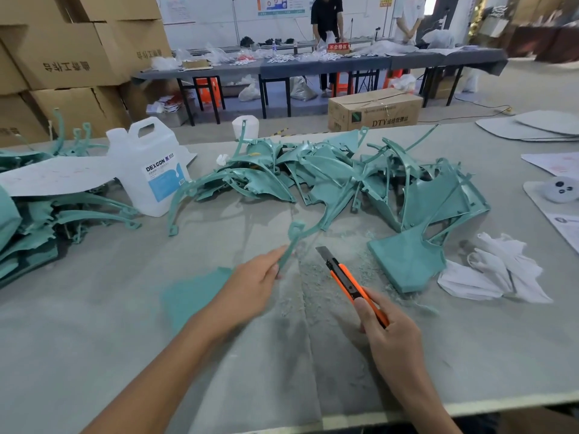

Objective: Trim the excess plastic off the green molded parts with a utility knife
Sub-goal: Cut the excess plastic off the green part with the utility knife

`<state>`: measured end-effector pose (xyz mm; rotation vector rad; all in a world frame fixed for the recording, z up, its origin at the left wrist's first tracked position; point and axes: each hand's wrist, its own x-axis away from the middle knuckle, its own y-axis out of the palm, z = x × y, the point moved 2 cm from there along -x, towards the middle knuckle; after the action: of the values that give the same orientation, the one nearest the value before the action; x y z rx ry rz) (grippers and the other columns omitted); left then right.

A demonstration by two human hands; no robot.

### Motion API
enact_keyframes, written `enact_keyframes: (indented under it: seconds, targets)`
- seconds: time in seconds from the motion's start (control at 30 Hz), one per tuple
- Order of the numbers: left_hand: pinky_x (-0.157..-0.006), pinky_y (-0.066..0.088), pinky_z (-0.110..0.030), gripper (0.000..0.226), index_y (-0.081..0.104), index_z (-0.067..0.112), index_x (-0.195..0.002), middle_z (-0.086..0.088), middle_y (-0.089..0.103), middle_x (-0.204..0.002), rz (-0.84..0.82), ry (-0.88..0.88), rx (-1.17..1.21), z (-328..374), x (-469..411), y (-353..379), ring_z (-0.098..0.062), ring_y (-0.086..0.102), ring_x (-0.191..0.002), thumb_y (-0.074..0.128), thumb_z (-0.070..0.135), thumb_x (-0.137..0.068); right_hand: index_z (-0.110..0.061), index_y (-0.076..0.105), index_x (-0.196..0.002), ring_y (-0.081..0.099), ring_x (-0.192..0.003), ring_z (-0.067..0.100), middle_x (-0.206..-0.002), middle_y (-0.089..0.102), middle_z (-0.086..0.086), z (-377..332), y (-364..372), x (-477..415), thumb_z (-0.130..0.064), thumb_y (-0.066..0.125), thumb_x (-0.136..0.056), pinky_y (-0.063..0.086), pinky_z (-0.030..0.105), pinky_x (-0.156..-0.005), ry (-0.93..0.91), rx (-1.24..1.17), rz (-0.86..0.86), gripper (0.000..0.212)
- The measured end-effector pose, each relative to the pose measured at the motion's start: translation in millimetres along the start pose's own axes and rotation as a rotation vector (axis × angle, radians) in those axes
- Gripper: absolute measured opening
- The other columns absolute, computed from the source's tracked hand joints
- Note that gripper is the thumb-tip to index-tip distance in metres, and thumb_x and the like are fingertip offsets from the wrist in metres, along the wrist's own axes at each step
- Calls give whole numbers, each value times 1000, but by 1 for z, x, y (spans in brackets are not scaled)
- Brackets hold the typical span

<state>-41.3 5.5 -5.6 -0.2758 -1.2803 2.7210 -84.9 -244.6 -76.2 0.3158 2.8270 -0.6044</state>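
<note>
head view: at lower centre the left hand [253, 286] pinches one end of a thin, curved green strip [296, 233]. just right of it, the right hand [391, 333] curls round an orange utility knife [347, 278], blade out, near the strip. the pile of green molded parts [329, 173] lies mid-frame.

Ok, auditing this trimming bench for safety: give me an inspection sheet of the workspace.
Surface: grey table, plastic shavings near centre.
Job's things: pile of green molded parts; orange utility knife, blade extended.
Clutter: white jug, white gloves, papers.
Grippers: left hand pinches a curved green part; right hand grips the knife.
Cables: one cable on the far floor.
Surroundings: stacked cardboard boxes; two people at a far table.
</note>
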Motion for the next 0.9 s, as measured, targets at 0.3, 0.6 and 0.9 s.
enact_keyframes:
  seconds: [0.3, 0.6, 0.9]
  targets:
    - [-111, 29, -39, 93, 30, 48, -129, 11, 33, -139, -169, -307, -355, -80, 46, -54, -16, 30, -137, 60, 90, -52, -49, 66, -114, 58, -59, 1, -71, 67, -21, -6, -3, 3, -56, 55, -86, 38, 7, -52, 39, -53, -15, 31]
    - [-123, 4, -37, 137, -25, 44, -150, -4, -24, -164, -386, -420, -574, -102, 103, -39, -19, -13, -153, 34, 109, -45, -51, 67, -113, 51, -51, 1, -67, 66, -14, -11, -5, 5, -56, 55, -86, 35, 8, -46, 43, -62, -1, 30]
    - [-75, 52, -35, 53, 66, 32, -124, 8, 72, -107, 276, -156, -534, -83, 96, -52, -23, 67, -95, 42, 62, -88, -46, 69, -111, 52, -49, 4, -67, 67, -11, -12, -7, 4, -56, 55, -86, 34, 9, -45, 67, -60, 12, 31]
